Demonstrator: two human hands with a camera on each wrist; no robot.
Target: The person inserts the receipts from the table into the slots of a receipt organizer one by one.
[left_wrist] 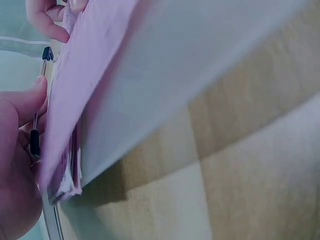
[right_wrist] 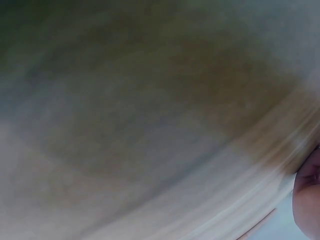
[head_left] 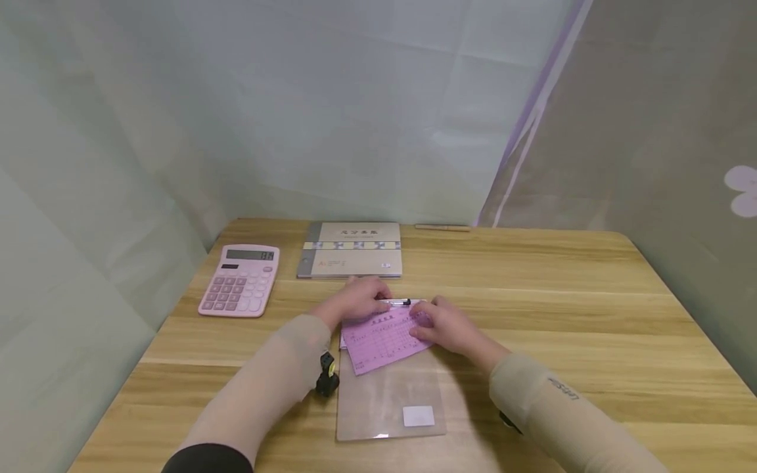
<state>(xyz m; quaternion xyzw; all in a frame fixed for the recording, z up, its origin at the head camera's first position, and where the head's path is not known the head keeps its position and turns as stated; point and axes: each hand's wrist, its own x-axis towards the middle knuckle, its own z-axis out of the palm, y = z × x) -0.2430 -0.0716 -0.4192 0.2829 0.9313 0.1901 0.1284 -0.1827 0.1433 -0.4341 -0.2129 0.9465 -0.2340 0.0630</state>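
A see-through clipboard (head_left: 372, 407) lies on the wooden table, a white label near its lower edge. Over its upper part slants a pink printed slip (head_left: 384, 345), with more paper edges under it in the left wrist view. My left hand (head_left: 362, 299) is at the top edge, its thumb along the metal clip (left_wrist: 36, 120) with black ends and its fingers curled behind. My right hand (head_left: 446, 326) pinches the slip near its upper right corner. The right wrist view is blurred, showing only part of the right hand (right_wrist: 307, 202) at its edge.
A pink calculator (head_left: 239, 281) lies to the left. Behind the hands is a grey and beige account book (head_left: 349, 263). A thin tan stick-like thing (head_left: 442, 228) lies at the table's back edge, before a pale curtain (head_left: 355, 118).
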